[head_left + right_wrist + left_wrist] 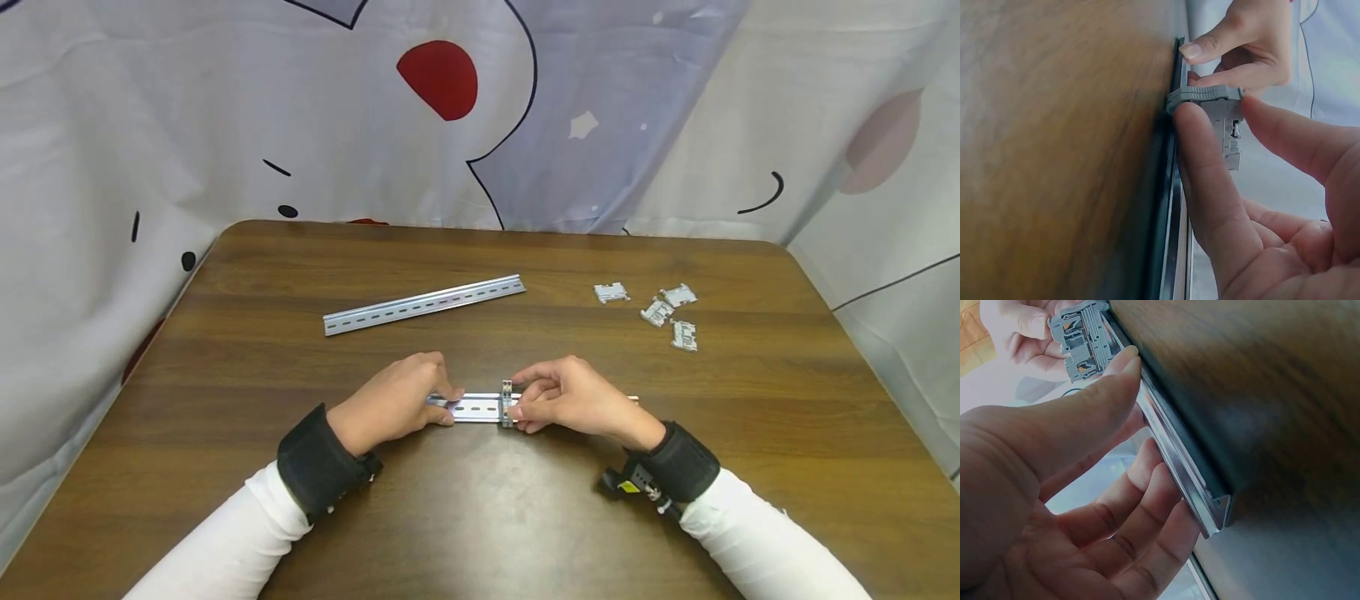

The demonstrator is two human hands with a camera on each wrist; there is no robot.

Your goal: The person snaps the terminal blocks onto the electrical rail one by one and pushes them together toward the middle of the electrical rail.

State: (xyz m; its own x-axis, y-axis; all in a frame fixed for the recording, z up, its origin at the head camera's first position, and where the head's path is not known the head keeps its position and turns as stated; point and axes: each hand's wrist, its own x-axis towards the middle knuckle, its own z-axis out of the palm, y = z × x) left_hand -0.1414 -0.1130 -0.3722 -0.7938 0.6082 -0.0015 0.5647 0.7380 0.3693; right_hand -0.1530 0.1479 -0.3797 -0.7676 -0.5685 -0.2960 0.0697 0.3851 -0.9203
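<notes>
Terminal block (perhaps two) across rail

Got two slotted silver metal rails, four loose flat pale-grey plastic blocks plus at least one railed grey block, two bare hands, two black wristbands.

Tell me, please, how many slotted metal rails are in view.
2: the far rail lies slanted on the table; the near rail is gripped by the left hand and partly covered by the right hand.
</notes>
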